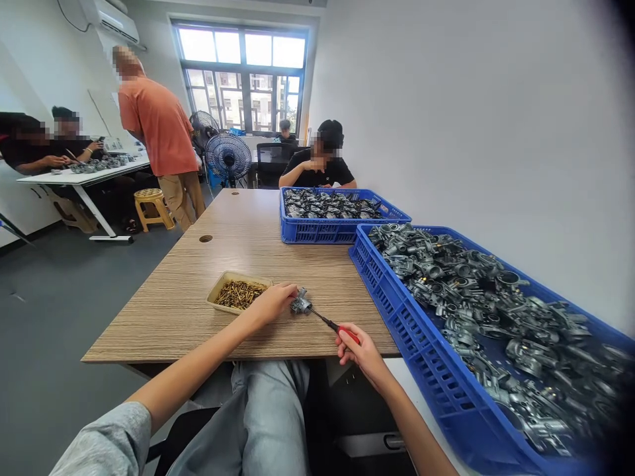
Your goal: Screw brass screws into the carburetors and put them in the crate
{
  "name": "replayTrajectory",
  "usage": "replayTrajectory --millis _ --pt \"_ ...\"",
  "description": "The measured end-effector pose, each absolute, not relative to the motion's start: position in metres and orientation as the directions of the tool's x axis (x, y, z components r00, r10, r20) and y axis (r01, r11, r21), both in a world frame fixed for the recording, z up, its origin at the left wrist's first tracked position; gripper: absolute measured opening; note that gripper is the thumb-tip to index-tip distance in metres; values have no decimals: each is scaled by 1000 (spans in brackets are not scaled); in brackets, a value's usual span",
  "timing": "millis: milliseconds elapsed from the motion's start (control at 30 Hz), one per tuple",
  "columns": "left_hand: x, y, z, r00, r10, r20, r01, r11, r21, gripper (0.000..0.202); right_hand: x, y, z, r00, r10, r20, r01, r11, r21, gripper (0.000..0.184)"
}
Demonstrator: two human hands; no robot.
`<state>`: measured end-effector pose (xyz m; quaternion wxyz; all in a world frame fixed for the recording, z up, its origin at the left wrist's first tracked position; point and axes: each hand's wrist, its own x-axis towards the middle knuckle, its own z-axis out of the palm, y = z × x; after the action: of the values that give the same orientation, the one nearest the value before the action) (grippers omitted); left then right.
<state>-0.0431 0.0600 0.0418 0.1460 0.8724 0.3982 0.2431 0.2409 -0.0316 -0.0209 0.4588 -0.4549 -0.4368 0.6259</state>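
Observation:
My left hand (278,301) is closed on a small grey metal casting (300,303), which looks like a carburetor body, at the middle of the wooden table (253,254). In my right hand (363,352) is a screwdriver (341,330) with a red and black handle. Its dark shaft points up and left, and the tip meets the casting; the exact contact is too small to make out. Just left of my left hand stands a beige tray (214,303) full of small brass pieces (238,294), perhaps jets or screws.
A large blue crate (397,317) of grey castings (461,277) runs along my right side. Behind it sits another blue crate (317,231) with similar parts. A person (317,162) sits beyond the table; someone in an orange shirt (156,125) stands left, near fans (228,158).

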Motion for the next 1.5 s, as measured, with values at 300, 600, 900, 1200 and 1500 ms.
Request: replayTrajectory --millis 300,600,900,1200,1500 --pt "-40 60 37 581 765 277 647 -641 413 11 239 -32 -19 -155 973 -173 -179 -200 -963 54" --pt "-38 53 34 586 755 295 638 -654 406 16 237 -35 -13 -134 975 -176 -176 -198 -964 53" --pt "-43 57 34 578 768 276 660 -639 396 17 237 -35 -12 -140 973 -183 -176 -206 -963 54" --pt "-44 60 41 584 768 263 718 -640 274 10 238 -33 -14 -149 974 -172 -181 -198 -963 52" --pt "-43 57 40 631 723 282 659 -691 298 9 238 -34 -13 -135 975 -178 -194 -202 -960 55"
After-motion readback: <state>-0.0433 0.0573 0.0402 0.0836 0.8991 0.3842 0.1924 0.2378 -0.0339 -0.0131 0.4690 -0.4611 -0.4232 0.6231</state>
